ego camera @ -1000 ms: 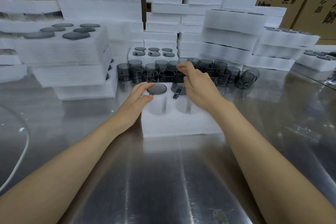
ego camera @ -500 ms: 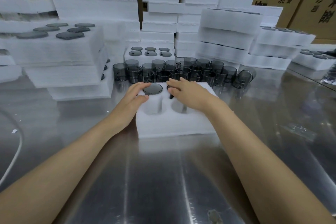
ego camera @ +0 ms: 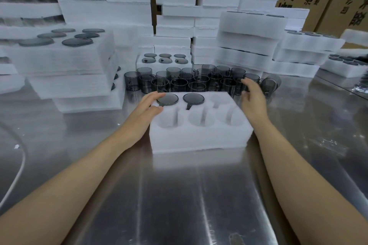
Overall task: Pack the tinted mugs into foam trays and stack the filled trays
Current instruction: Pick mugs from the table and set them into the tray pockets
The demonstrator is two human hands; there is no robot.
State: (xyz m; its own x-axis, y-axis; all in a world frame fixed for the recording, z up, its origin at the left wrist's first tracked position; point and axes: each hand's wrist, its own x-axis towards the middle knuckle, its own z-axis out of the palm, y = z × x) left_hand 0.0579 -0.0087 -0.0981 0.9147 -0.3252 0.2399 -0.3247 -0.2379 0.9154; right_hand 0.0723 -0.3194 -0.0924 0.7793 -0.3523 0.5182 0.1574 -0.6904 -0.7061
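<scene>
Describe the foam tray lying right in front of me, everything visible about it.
The foam tray is a white, soft-looking rectangular block with six round wells in two rows of three. It lies flat on the steel table. The far-left mug and far-middle mug sit sunk in their wells, showing as dark discs. The other four wells are empty. The left hand rests on its far-left corner.

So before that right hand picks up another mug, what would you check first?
1. Free slot in the foam tray: ok, four holes are empty.
2. Tray steadied: ok, the left hand rests on its left edge.
3. Packed mugs seated: ok, both sit flush in the far row.
4. Right hand free: ok, fingers open, holding nothing.
5. Loose mugs near: ok, clustered just behind the tray.
6. Next mug uncracked: cannot tell.
</scene>
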